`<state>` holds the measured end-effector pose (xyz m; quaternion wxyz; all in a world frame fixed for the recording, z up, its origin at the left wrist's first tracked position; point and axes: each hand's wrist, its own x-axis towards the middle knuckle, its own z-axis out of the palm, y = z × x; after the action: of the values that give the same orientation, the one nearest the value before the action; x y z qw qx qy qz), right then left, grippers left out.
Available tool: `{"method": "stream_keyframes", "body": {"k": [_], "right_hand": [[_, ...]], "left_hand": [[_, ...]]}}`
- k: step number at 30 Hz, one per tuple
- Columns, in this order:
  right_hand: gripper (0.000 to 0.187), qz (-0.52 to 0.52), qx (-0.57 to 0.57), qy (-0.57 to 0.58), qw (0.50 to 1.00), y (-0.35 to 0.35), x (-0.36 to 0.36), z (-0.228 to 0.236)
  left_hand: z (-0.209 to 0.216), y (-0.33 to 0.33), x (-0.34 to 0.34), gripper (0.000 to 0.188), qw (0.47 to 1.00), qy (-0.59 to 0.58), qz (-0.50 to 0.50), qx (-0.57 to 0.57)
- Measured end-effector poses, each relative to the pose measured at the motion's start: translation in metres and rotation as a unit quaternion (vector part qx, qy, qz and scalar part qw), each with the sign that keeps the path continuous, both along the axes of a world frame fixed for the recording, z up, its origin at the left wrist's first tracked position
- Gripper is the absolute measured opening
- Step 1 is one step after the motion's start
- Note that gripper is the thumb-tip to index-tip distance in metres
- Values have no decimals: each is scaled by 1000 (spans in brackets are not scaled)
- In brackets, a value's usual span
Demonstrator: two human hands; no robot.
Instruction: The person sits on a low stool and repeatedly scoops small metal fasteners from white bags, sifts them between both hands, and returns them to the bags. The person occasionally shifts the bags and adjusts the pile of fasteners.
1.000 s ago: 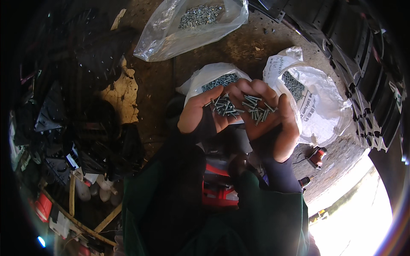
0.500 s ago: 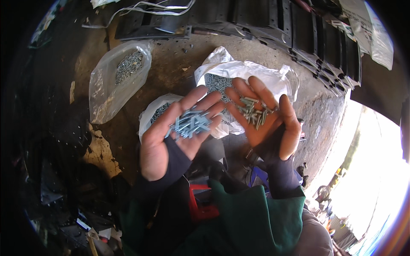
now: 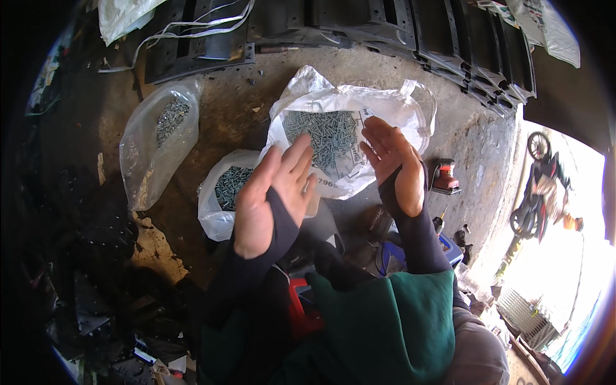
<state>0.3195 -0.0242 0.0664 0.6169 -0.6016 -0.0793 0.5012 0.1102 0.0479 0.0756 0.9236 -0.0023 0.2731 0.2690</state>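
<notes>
My left hand (image 3: 290, 183) is open, its palm turned inward and fingers stretched, with nothing seen in it. Facing it, my right hand (image 3: 405, 170) is also open, and no pieces show in it. Both are held above the near side of a large white woven sack (image 3: 398, 106), which is spread open. Inside lie many short silvery metal pins (image 3: 327, 131) that look like screws. Left of the sack, a smaller white bag (image 3: 218, 228) holds similar dark bluish pieces (image 3: 232, 186), partly hidden by my left hand.
A clear plastic bag (image 3: 138, 167) with small metal pieces (image 3: 172, 119) lies at left. Black metal panels (image 3: 378, 25) line the far side. A red sander (image 3: 446, 174) stands right of the sack, with a blue object (image 3: 449, 250) nearer. A motorcycle (image 3: 539, 186) is at far right.
The metal pins that lay on both palms are gone from my hands. My palms have turned from facing up to facing each other. The view has shifted, showing more of the sack.
</notes>
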Motion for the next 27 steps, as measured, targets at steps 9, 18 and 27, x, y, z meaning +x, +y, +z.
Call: {"method": "stream_keyframes", "body": {"k": [9, 18, 27], "right_hand": [[33, 106, 60, -289, 950, 34, 2, 22], [15, 411, 125, -602, 673, 94, -6, 13], [34, 418, -152, -679, 584, 109, 3, -9]], "left_hand": [[17, -7, 15, 69, 994, 59, -54, 73], [10, 6, -49, 40, 975, 1, -57, 213], [-108, 46, -29, 20, 483, 657, -231, 531]]}}
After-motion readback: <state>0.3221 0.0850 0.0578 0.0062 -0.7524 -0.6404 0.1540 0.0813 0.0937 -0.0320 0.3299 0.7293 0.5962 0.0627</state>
